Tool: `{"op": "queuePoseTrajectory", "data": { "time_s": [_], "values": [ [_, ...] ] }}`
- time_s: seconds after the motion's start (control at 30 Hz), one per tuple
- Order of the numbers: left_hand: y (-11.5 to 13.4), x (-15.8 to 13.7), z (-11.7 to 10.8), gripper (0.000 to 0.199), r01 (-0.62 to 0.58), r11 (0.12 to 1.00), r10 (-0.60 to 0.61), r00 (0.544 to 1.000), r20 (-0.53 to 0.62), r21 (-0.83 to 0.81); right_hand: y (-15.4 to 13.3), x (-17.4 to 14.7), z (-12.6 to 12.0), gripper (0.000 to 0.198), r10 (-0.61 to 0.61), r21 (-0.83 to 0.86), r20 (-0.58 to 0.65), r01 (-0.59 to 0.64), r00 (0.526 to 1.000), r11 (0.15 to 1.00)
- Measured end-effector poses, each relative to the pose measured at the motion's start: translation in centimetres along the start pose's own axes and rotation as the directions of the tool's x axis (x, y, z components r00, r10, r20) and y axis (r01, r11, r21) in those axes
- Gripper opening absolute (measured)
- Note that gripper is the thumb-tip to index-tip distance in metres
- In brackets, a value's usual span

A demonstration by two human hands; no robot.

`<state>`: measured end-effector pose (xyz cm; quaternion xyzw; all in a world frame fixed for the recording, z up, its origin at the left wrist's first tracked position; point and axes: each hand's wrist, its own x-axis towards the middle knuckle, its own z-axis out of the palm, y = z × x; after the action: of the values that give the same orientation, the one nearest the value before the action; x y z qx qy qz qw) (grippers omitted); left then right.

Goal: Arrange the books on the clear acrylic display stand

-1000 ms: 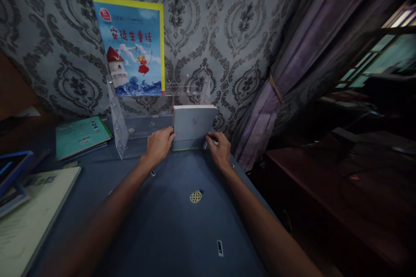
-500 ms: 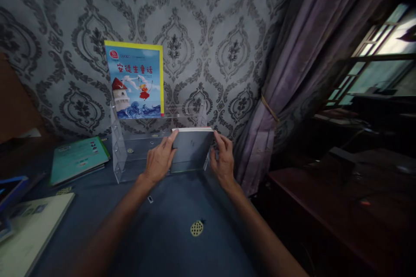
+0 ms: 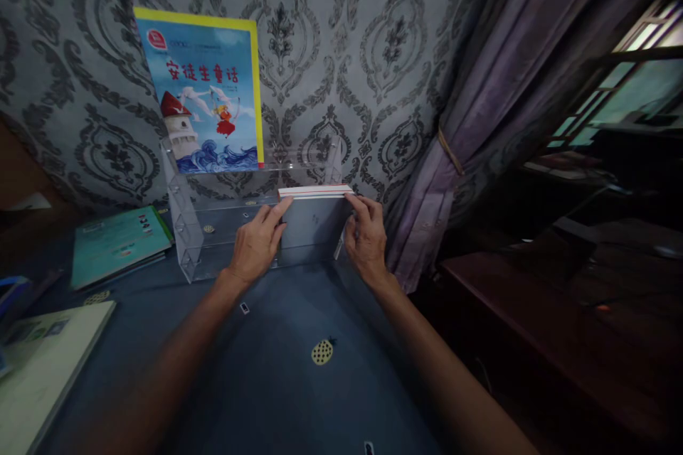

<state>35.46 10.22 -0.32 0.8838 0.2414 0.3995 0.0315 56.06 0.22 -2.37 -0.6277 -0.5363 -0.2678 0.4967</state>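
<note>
A grey-covered book [image 3: 314,224] stands upright at the right end of the lower tier of a clear acrylic book rack [image 3: 184,238]. My left hand [image 3: 257,240] has its index finger at the book's upper left corner, the thumb by its left side. Across from it, my right hand [image 3: 367,234] holds the upper right corner, fingers bent. Behind the grey cover, white page edges with a thin red line show along the top. A blue and yellow storybook [image 3: 213,99] with a red-roofed tower on its cover stands on the rack's upper tier, left.
Left of the rack lies a stack of teal books [image 3: 120,245]. A pale book [image 3: 48,370] lies at the near left beside a blue object [image 3: 13,298]. The tablecloth [image 3: 277,384] is dark blue. A tied purple curtain [image 3: 427,206] hangs at the right, beside a dark red surface [image 3: 523,313].
My view has moved closer and tilted down, so the rack looks larger. More page edges show at the top of the grey book. Both hands stay at its upper corners.
</note>
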Motion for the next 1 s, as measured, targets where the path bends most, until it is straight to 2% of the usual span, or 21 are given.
{"op": "queuePoseTrajectory", "data": {
  "time_s": [0.27,0.4,0.53,0.63,0.7,0.77,0.87,1.0],
  "values": [
    [-0.5,-0.1,0.7,0.048,-0.029,1.000,0.029,0.999,-0.042,0.003,0.1,-0.1,-0.1,0.049,-0.024,0.103,-0.017,0.026,1.000,0.994],
    [-0.4,-1.0,1.2,0.051,-0.032,0.999,0.028,0.996,-0.081,-0.040,0.2,0.4,-0.1,0.045,0.085,0.264,-0.003,-0.081,0.996,0.961],
    [-0.4,-1.3,2.0,0.060,0.066,0.984,-0.092,0.984,-0.156,-0.167,0.9,1.5,0.5,0.059,0.278,0.469,0.107,-0.295,0.955,0.833],
    [-0.3,-0.7,2.0,0.044,0.159,0.952,-0.195,0.974,-0.117,-0.261,1.2,2.3,1.0,0.057,0.324,0.568,0.203,-0.381,0.924,0.730],
    [-0.1,-0.3,1.8,0.030,0.187,0.941,-0.216,0.974,-0.075,-0.283,1.1,2.5,1.4,0.055,0.352,0.619,0.204,-0.399,0.913,0.676],
    [0.1,0.0,1.6,0.027,0.198,0.937,-0.222,0.974,-0.053,-0.288,0.8,2.4,1.9,0.055,0.400,0.642,0.193,-0.424,0.896,0.639],
    [0.1,0.1,1.6,0.030,0.190,0.943,-0.213,0.975,-0.058,-0.273,0.1,1.8,2.7,0.061,0.460,0.602,0.177,-0.466,0.870,0.648],
    [0.0,0.0,1.8,0.030,0.157,0.963,-0.177,0.981,-0.075,-0.219,-0.6,1.1,3.1,0.062,0.470,0.544,0.146,-0.467,0.871,0.697]
  ]
}}
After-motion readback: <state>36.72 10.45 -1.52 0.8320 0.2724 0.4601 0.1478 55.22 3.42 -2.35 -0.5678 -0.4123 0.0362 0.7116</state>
